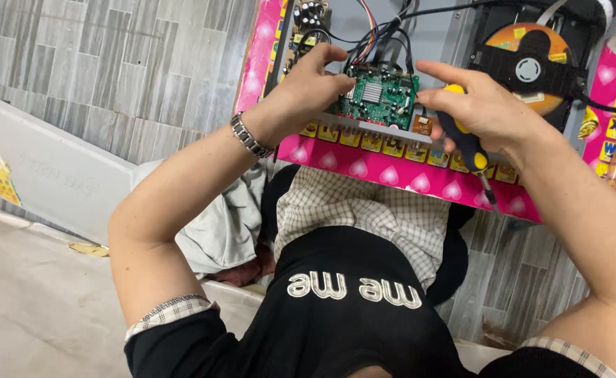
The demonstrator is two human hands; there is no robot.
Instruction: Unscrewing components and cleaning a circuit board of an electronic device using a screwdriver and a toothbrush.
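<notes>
A: Nearest to us, low in the frame: our black top and checked cloth over the lap. What's above it?

B: The pink case edge (392, 171) with pale hearts runs across the middle, a row of yellow sockets along it. Just behind sits the green circuit board (380, 96), upper centre, small and squarish, with a ribbed silver heat sink in its middle and coloured wires (371, 31) rising from its top edge.

A: Our hands?

B: Left hand (313, 82), metal bracelet at the wrist, fingers curled, tips on the board's left corner. Right hand (477, 105) closed around a screwdriver (467, 140) with a yellow and dark handle, its shaft pointing down past the pink edge; the forefinger stretches towards the board's right side.

A: Farther out?

B: Upper right, a black disc drive (532, 66) with an orange disc showing. Grey plank-pattern flooring on the left and lower right. A white panel (56, 175) lies at the left, on a pale mat at lower left.
</notes>
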